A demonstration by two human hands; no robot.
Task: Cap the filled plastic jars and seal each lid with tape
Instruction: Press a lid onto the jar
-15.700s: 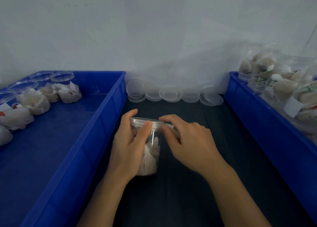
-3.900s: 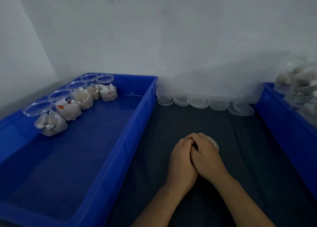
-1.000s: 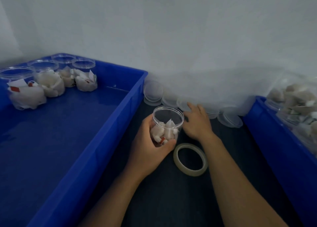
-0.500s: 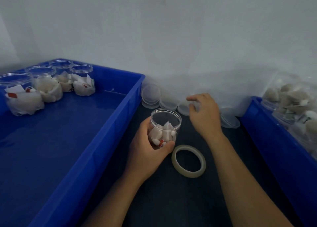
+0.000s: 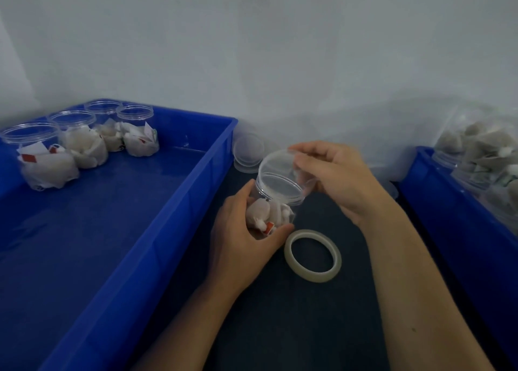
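**Lid poised over a filled jar, taping still ahead**

Left hand [image 5: 246,239] grips the jar [image 5: 276,205] on the desk [image 5: 308,314]; right hand [image 5: 336,177] pinches a lid [image 5: 277,166], tilted above its mouth. Tape roll [image 5: 313,255] lies untouched beside; four open jars [image 5: 81,143] wait in the left bin [image 5: 179,216]

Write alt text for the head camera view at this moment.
The right hand holds a clear lid tilted over a filled jar gripped by the left hand. A tape roll lies beside them, between two blue bins.
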